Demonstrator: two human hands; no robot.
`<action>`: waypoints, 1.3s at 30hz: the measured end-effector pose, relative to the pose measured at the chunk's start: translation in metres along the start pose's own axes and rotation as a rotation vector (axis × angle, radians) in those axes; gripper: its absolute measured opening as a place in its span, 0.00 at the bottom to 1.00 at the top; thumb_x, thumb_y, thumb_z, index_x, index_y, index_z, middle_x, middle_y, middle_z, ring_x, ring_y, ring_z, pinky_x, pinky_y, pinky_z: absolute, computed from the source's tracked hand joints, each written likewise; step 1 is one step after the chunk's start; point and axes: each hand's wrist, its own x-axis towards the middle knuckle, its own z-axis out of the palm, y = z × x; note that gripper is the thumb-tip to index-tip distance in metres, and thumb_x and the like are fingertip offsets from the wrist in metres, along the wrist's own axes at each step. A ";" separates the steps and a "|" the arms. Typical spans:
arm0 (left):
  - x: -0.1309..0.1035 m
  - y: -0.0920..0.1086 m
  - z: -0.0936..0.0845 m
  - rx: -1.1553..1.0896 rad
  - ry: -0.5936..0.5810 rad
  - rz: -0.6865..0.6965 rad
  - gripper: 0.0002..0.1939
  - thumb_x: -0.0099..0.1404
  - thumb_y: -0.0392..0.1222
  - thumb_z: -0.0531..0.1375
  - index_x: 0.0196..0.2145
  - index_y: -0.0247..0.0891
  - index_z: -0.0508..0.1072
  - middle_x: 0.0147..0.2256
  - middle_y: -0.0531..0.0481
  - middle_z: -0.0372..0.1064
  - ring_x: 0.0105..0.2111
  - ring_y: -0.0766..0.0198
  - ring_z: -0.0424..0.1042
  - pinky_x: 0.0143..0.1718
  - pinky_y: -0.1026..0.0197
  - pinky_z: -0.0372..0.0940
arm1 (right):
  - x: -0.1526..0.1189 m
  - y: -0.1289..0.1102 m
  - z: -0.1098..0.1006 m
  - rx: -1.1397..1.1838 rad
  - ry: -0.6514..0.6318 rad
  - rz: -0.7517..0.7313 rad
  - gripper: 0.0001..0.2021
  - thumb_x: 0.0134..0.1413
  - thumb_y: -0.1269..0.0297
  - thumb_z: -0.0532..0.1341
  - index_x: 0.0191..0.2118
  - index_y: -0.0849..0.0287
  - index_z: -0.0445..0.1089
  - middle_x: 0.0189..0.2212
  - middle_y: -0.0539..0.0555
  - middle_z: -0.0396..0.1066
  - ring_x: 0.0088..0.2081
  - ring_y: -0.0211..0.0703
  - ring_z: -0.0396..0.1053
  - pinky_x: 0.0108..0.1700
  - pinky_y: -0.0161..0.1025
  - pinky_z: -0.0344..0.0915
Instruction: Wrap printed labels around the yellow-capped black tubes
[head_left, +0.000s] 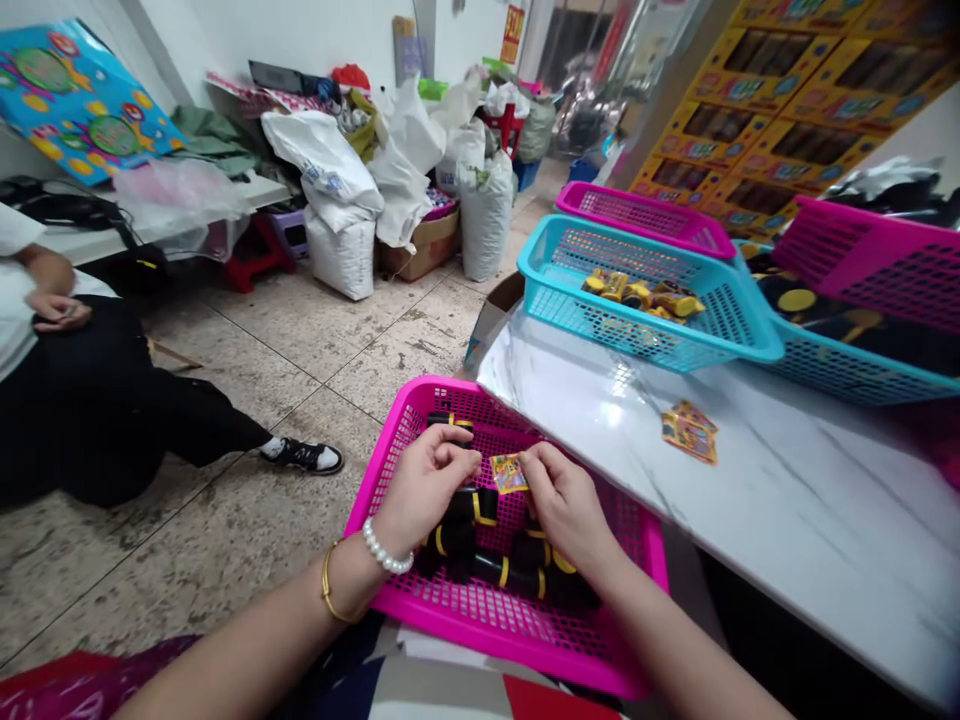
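My right hand [564, 505] pinches a small yellow printed label [510, 474] by its right edge, above a pink plastic basket [652, 560]. Just left of the label is my left hand [427, 480], its thumb and forefinger closed together; whether anything small is between them is hidden. A pearl bracelet and a gold bangle are on that wrist. Several black cylinders with yellow bands [491, 570] lie in the basket under both hands, partly covered by them.
A marble-patterned table [600, 420] on the right bears loose yellow labels [690, 432] and a blue basket [652, 345] with yellow-wrapped pieces. Yellow boxes [757, 120] are stacked behind. At left, a seated person's leg [180, 410] extends over the floor; white sacks [337, 220] stand beyond.
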 end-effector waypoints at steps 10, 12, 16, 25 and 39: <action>-0.024 -0.005 0.010 -0.039 -0.033 -0.070 0.18 0.57 0.53 0.65 0.33 0.32 0.78 0.19 0.55 0.62 0.19 0.72 0.57 0.19 0.68 0.51 | -0.010 -0.004 0.004 -0.233 0.225 -0.353 0.13 0.64 0.63 0.53 0.27 0.56 0.62 0.23 0.49 0.63 0.26 0.39 0.63 0.29 0.35 0.58; -0.022 -0.007 0.010 -0.062 -0.023 -0.089 0.17 0.56 0.52 0.66 0.33 0.33 0.79 0.20 0.55 0.62 0.19 0.73 0.57 0.19 0.69 0.50 | -0.011 -0.004 0.007 -0.256 0.225 -0.425 0.12 0.63 0.65 0.54 0.27 0.56 0.62 0.23 0.49 0.63 0.26 0.38 0.63 0.30 0.35 0.58; -0.013 -0.005 0.004 -0.182 0.011 -0.239 0.18 0.49 0.49 0.71 0.32 0.33 0.76 0.19 0.56 0.63 0.17 0.76 0.56 0.15 0.72 0.45 | -0.011 -0.003 0.009 -0.204 0.113 -0.487 0.09 0.63 0.67 0.55 0.30 0.58 0.66 0.25 0.50 0.65 0.28 0.38 0.65 0.32 0.35 0.61; 0.002 -0.007 -0.015 -0.285 0.066 -0.276 0.14 0.52 0.46 0.69 0.30 0.35 0.70 0.13 0.59 0.61 0.08 0.77 0.50 0.10 0.72 0.37 | -0.011 0.012 0.011 -0.702 -0.405 -0.400 0.14 0.48 0.65 0.68 0.41 0.58 0.68 0.42 0.58 0.69 0.40 0.50 0.69 0.40 0.43 0.68; 0.012 -0.004 -0.016 -0.351 0.013 -0.361 0.10 0.52 0.37 0.69 0.34 0.30 0.78 0.31 0.46 0.74 0.15 0.80 0.58 0.10 0.76 0.41 | 0.004 0.016 -0.021 0.606 -0.443 0.205 0.19 0.58 0.61 0.57 0.54 0.57 0.66 0.42 0.58 0.75 0.42 0.47 0.76 0.39 0.43 0.73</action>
